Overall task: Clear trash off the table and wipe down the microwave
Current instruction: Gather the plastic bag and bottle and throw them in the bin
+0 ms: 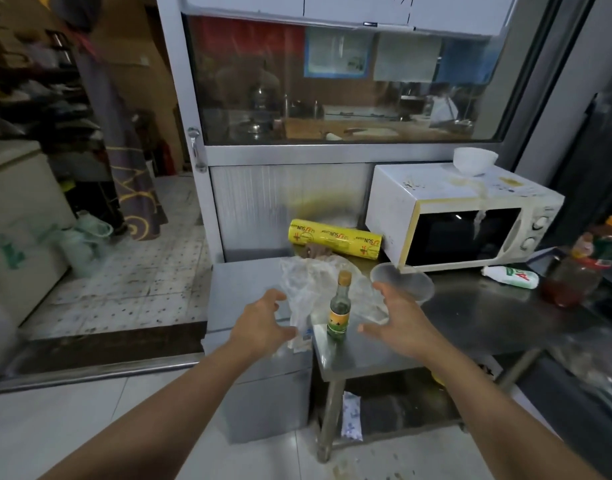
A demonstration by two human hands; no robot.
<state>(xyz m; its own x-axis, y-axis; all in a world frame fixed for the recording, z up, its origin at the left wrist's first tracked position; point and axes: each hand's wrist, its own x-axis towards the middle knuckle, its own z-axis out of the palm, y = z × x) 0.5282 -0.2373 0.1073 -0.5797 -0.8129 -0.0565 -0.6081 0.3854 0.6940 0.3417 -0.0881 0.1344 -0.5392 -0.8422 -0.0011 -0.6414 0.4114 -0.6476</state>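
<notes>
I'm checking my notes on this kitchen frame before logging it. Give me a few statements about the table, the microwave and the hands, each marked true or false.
1. A white bowl sits on top of the microwave. True.
2. The microwave door hangs open. False: it is closed.
3. The small green bottle stands upright between the two hands. True.
4. The right hand grips the bottle. False: it is apart from it, holding nothing.
5. The yellow roll stands on end. False: it lies on its side beside the microwave.
</notes>
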